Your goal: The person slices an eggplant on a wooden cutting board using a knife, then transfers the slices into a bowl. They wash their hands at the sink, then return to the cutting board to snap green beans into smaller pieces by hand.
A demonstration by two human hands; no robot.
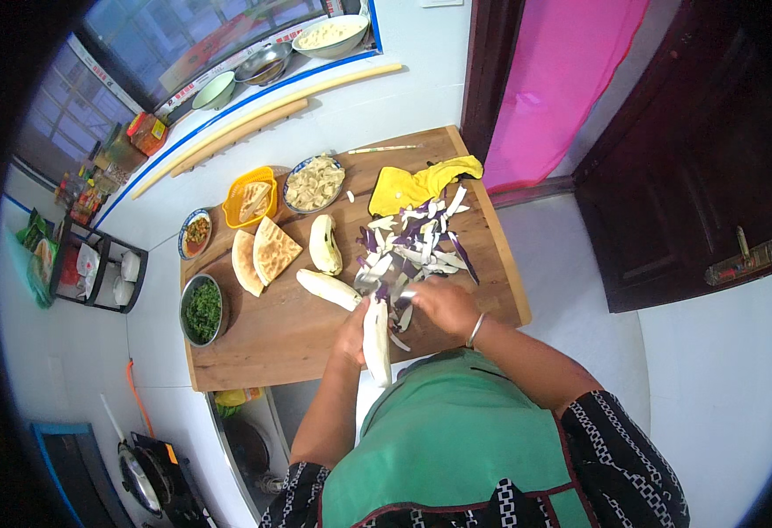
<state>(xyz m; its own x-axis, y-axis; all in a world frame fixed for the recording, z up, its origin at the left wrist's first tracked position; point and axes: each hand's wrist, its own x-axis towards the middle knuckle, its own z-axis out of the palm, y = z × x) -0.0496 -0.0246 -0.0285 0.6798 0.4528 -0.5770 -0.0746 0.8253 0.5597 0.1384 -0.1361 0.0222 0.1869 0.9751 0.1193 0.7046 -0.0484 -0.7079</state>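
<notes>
Near the table's front edge, my left hand (351,334) is closed around a mostly peeled eggplant (376,345), with purple skin left at its far end. My right hand (444,304) is closed just right of that end, gripping what looks like a knife (373,276); its blade is grey and blurred, and its handle is hidden in the fingers. Purple and white eggplant peelings (414,245) lie heaped beyond my hands. Left of the heap are two peeled pale eggplants, one upright in view (324,246) and one slanting (326,288) toward my left hand.
On the wooden table (271,352) are flatbread wedges (276,250), a yellow basket (230,211), a plate of dumpling-like pieces (314,183), a small dish (196,234), a bowl of chopped greens (203,310) and a yellow cloth (421,184). Bowls and jars line the windowsill; a dark door (694,150) stands right.
</notes>
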